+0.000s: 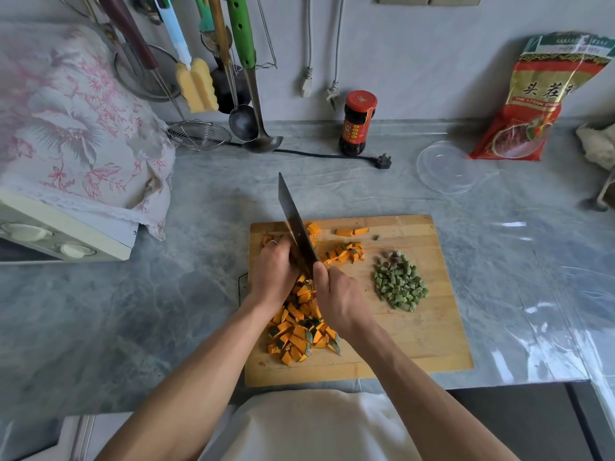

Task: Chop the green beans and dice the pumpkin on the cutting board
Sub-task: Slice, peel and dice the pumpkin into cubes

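A wooden cutting board (pixel 419 327) lies on the grey counter. A heap of diced orange pumpkin (pixel 299 331) with green skin sits at its near left. More pumpkin pieces (pixel 344 252) lie at the far middle. Chopped green beans (pixel 401 282) form a pile on the right. My right hand (pixel 336 296) grips the handle of a cleaver (pixel 294 224), whose blade stands tilted over the far left of the board. My left hand (pixel 274 272) is curled over pumpkin right beside the blade; what it holds is hidden under the fingers.
A cloth-covered appliance (pixel 70 134) stands at the left. Hanging utensils (pixel 233 78) and a strainer (pixel 199 134) are at the back wall. A dark sauce jar (pixel 357 123), a black plug (pixel 382 161), a clear plastic lid (pixel 447 168) and a red bag (pixel 535 101) sit behind the board.
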Available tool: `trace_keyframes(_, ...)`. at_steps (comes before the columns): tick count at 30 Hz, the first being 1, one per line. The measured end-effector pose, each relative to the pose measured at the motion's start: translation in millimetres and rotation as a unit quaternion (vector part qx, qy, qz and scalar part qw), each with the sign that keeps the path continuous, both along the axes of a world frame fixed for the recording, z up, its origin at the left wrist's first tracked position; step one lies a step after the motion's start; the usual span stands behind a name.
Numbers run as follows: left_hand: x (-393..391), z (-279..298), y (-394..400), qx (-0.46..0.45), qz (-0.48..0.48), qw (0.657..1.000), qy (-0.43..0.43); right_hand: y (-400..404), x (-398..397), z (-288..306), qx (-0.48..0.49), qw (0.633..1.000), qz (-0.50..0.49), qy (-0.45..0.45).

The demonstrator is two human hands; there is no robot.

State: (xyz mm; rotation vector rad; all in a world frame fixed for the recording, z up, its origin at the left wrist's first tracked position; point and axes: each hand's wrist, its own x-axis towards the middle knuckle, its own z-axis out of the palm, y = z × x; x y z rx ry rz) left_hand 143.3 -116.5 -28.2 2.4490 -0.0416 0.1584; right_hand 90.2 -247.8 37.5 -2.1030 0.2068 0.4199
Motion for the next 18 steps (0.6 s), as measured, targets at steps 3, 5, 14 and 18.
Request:
trace_keyframes(3, 1.2, -1.4, 6.1, 0.001, -0.030, 1.000, 0.004, -9.3, 3.7, -0.9, -0.015, 1.000, -0.010, 0.007)
trace_keyframes(5, 1.9, 4.5, 10.3, 0.003, -0.048, 0.999, -0.007, -17.5, 3.7, 5.2, 0.000, 1.000, 0.003, -0.002)
trace_keyframes(14, 38.9, 28.9, 6.3, 0.080, -0.110, 0.990, 0.033, -41.9, 1.5, 31.5, 0.030, 0.999, -0.035, -0.026)
trace_keyframes(18, 70.6, 26.6, -9.0, 0.174, -0.173, 0.961, 0.124, -54.1, -6.6, 31.7, 0.044, 0.998, -0.048, 0.012)
